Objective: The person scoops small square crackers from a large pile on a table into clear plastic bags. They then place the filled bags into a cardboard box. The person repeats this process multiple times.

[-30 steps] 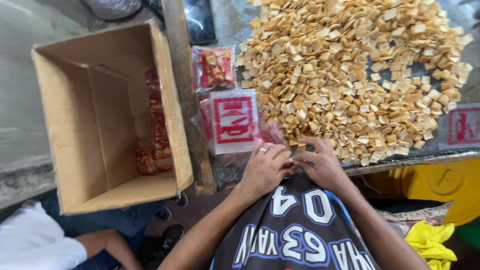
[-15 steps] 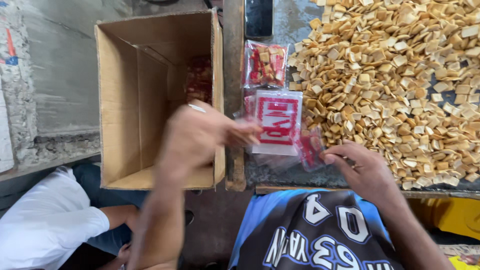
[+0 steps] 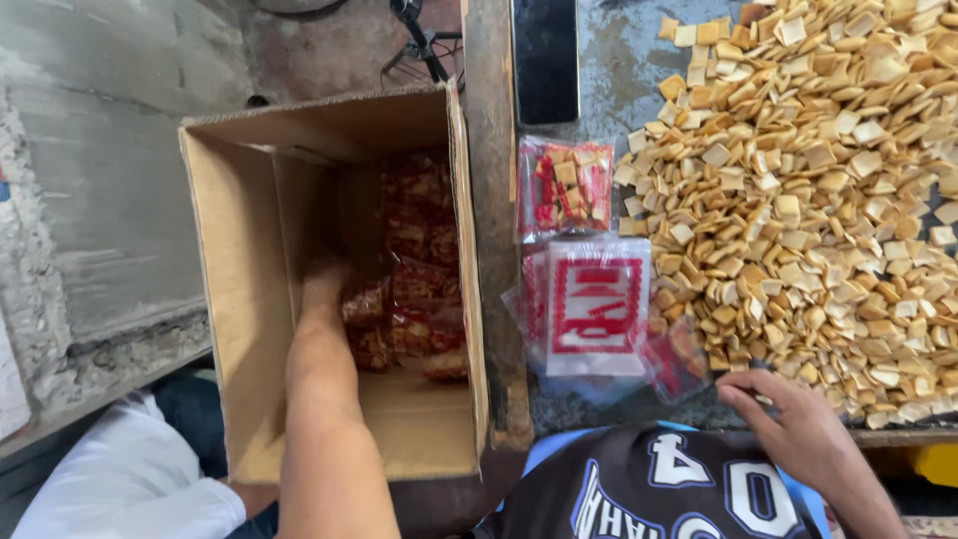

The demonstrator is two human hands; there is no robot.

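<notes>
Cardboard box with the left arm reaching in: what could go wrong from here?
1. The left hand is deep in the cardboard box, out of clear sight; a packet could land crooked on the red snack packets.
2. The right hand rests by the cracker pile at the table edge; a sweep might knock crackers off.
3. The empty bags lie loose and could slide.

Soft, even daylight; faint shadows inside the cardboard box (image 3: pixel 249 299); slight motion blur on the left hand (image 3: pixel 324 289), wide-angle stretch at edges.
</notes>
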